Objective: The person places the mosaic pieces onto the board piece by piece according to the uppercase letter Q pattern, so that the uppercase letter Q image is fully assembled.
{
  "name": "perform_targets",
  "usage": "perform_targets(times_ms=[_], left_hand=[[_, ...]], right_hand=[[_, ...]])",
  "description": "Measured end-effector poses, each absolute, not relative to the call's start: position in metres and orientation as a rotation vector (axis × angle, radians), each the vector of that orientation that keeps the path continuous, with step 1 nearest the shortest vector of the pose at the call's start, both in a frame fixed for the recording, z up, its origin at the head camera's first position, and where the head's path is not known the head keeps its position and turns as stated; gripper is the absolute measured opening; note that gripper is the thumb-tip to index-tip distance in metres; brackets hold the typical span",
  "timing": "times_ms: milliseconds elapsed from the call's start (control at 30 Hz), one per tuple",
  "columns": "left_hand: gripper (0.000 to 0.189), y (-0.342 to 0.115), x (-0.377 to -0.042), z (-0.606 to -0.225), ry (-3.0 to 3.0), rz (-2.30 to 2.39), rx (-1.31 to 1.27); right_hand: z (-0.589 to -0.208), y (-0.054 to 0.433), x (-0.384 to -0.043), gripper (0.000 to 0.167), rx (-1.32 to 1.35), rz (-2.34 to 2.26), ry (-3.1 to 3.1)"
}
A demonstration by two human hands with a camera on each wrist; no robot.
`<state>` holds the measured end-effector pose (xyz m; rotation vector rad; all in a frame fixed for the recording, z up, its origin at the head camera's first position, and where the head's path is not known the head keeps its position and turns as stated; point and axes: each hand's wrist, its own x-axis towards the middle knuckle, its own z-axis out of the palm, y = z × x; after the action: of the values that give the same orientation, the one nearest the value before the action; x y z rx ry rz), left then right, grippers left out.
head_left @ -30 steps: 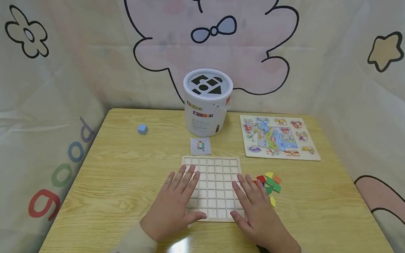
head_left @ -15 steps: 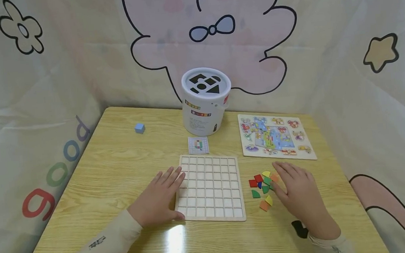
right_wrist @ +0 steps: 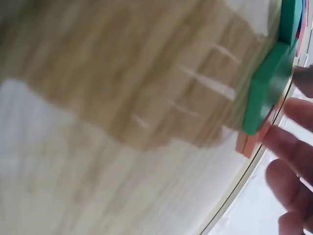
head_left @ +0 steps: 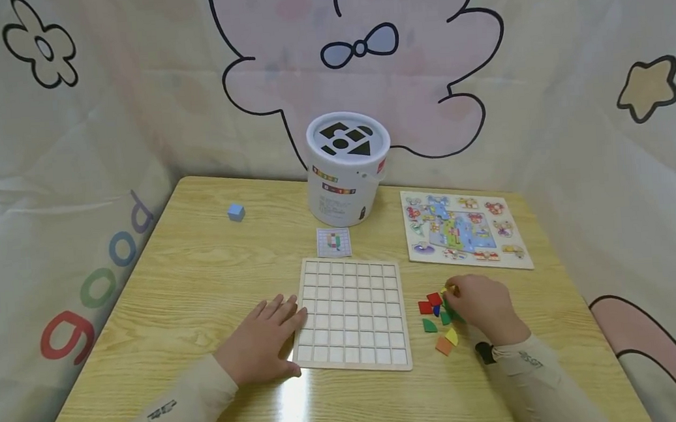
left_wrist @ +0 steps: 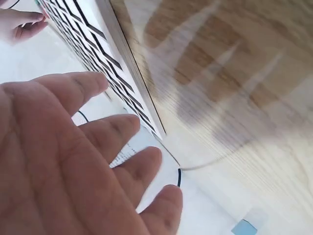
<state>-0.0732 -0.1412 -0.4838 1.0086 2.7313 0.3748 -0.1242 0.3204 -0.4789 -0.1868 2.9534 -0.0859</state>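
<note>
A pale wooden grid board (head_left: 354, 314) lies on the table in front of me, its cells bare. My left hand (head_left: 261, 342) rests flat on the table against the board's left edge, fingers straight; the left wrist view shows the left hand (left_wrist: 73, 161) spread beside the board (left_wrist: 98, 54). Right of the board lies a small pile of coloured tiles (head_left: 433, 315): red, green, orange and yellow. My right hand (head_left: 479, 306) sits on the pile with fingers curled down. Whether it pinches a tile is hidden. The right wrist view shows a green tile (right_wrist: 269, 85) beside my fingers (right_wrist: 288, 147).
A small pattern card (head_left: 333, 242) lies just behind the board. A white shape-sorter bucket (head_left: 348, 170) stands at the back middle, a peg puzzle (head_left: 463, 228) at the back right, a blue cube (head_left: 236, 211) at the back left. Printed fabric walls surround the table (head_left: 190, 280).
Both hands have slid off the board. The left moved to its left edge. The right went to the tile pile and curled its fingers down onto it.
</note>
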Motion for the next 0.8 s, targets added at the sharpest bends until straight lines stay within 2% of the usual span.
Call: perform_targets(times_ms=[333,800], left_hand=[[0.092,-0.133,-0.069,-0.481,2.764,0.265,1.023],[0.092,-0.132,-0.068,-0.480,2.777,0.207,1.026]], right_hand=[[-0.481,0.317,-0.132,0.026,-0.168,-0.069,2.934],[-0.476,0.304,-0.142,0.027,-0.110,0.033,2.853]])
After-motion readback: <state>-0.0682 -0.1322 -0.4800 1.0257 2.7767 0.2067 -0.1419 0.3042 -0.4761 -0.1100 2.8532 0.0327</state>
